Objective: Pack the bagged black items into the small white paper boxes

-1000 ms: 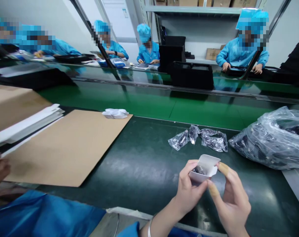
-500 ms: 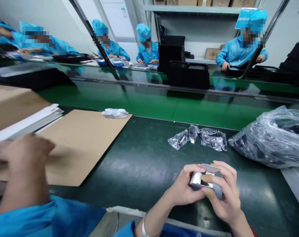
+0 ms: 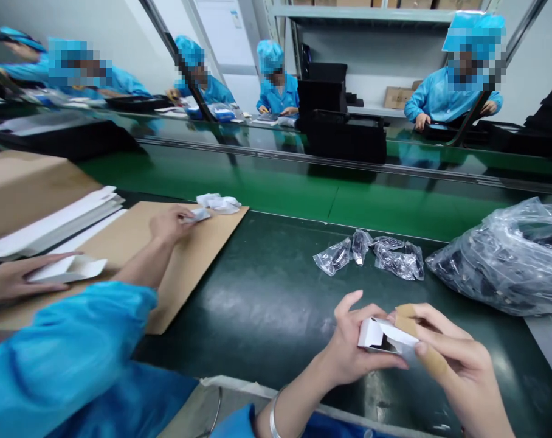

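Note:
A small white cardboard box (image 3: 371, 333) is held low over the dark green tabletop, its end toward me partly open with a dark gap between the flaps. My left hand (image 3: 344, 350) grips the box from the left, thumb below and fingers above, with the index finger raised. Tan covers sit on several fingers of my right hand (image 3: 462, 359), which pinches the flap at the box's right side. Beyond my hands lie several clear bags with dark contents (image 3: 333, 257).
At left, a co-worker's hand (image 3: 166, 224) holds a small pale packet (image 3: 196, 215) over a brown cardboard sheet (image 3: 189, 274); the other holds an open white box (image 3: 70, 268). A large clear bag (image 3: 508, 261) lies at right. Behind runs a green conveyor (image 3: 285, 194), with people across it.
My right hand has shifted right and its fingers now pinch the flap. My left index finger has lifted. The co-worker's hand has moved forward to the white packets, and an open white box now shows.

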Tool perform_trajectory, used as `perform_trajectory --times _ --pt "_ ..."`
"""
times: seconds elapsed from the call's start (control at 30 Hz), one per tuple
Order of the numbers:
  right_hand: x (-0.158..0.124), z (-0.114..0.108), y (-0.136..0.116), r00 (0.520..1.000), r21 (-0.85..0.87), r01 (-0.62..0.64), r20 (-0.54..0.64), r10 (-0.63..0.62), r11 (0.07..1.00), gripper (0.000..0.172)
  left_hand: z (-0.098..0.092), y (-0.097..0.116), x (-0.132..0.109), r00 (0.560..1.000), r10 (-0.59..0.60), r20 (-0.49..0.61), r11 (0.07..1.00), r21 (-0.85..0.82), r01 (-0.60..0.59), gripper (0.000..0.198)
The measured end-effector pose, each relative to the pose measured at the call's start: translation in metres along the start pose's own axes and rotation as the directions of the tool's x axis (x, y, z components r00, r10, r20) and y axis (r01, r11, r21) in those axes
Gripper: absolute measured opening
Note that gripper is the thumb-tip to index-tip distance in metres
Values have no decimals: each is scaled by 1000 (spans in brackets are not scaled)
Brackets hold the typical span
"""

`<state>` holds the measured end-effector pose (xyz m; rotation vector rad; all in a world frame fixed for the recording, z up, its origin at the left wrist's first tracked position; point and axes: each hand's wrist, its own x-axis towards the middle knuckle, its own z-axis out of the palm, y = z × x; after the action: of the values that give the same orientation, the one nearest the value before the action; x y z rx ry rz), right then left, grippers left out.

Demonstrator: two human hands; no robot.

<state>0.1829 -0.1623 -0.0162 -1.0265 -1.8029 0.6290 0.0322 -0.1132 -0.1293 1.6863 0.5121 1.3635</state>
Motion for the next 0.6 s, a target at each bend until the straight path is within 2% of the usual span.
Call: perform_trajectory --times 0.13,0.23,0.3,0.47,0.6 --pt "-2 8 -4 999 -106 23 -26 -26 994 36 2 9 5 998 59 8 992 -114 -58 95" --pt "-2 12 -8 994 -214 68 -71 -85 975 33 3 13 8 1000 31 2 994 -103 -31 86" --pt "-2 13 -10 990 -289 113 -51 -133 951 30 2 14 9 1000 31 2 995 -99 -31 86" --pt "-3 12 -16 967 -479 242 45 -252 844 29 2 16 9 997 80 -4 987 -139 -80 85" --pt "-7 17 -15 932 -615 340 118 -343 711 25 1 19 8 996 85 -10 994 -66 -85 91"
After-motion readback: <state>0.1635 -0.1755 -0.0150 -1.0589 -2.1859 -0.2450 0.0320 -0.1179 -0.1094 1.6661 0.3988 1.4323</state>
